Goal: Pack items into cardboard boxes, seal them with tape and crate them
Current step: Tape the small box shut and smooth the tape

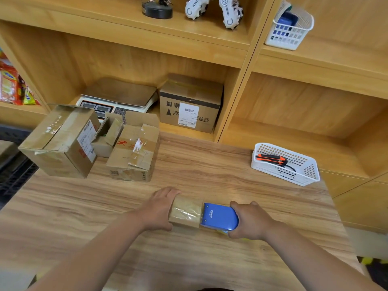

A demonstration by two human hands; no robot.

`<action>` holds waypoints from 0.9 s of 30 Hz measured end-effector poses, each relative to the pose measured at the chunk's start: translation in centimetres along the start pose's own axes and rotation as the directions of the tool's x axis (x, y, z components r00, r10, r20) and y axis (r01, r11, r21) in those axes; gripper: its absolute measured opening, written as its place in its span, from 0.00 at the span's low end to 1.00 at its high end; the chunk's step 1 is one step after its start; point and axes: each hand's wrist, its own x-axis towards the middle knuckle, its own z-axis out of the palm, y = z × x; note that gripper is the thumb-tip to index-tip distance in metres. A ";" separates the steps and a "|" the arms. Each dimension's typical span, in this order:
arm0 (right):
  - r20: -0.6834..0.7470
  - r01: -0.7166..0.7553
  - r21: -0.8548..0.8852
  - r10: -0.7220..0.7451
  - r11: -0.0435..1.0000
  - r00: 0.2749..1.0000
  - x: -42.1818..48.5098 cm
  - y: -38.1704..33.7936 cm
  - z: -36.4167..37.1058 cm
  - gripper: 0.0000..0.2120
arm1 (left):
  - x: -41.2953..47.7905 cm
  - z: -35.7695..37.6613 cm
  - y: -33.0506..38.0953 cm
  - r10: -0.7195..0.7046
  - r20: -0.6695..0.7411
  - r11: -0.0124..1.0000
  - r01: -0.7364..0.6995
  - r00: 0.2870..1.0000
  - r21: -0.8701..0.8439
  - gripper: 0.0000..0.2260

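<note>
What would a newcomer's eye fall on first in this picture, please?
Front and centre, the left hand steadies a small box while the right hand runs a blue tape dispenser against it. Worn boxes crowd the table's far left; an orange knife lies in a white basket right.

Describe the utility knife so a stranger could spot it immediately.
Start at the wooden table and look to its far right corner, where a white perforated basket sits. The utility knife lies inside it. Its orange and black body sets it apart as the only brightly coloured thing in the basket.
</note>
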 end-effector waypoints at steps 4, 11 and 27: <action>-0.024 -0.013 -0.019 0.013 1.000 1.000 -0.5 -0.2 -0.2 0.21 | 0.6 0.7 2.5 0.087 0.014 0.945 -0.087 0.996 0.316 0.51; -0.047 -0.013 -0.012 0.012 1.000 0.999 -1.6 -0.8 -1.8 0.21 | 2.2 2.0 4.4 0.184 -0.118 0.951 -0.146 0.976 0.274 0.35; -0.061 0.049 0.055 -0.045 0.997 0.997 -1.6 -5.1 -5.0 0.20 | -0.1 3.8 0.3 -0.076 0.051 0.876 0.091 0.996 -0.474 0.42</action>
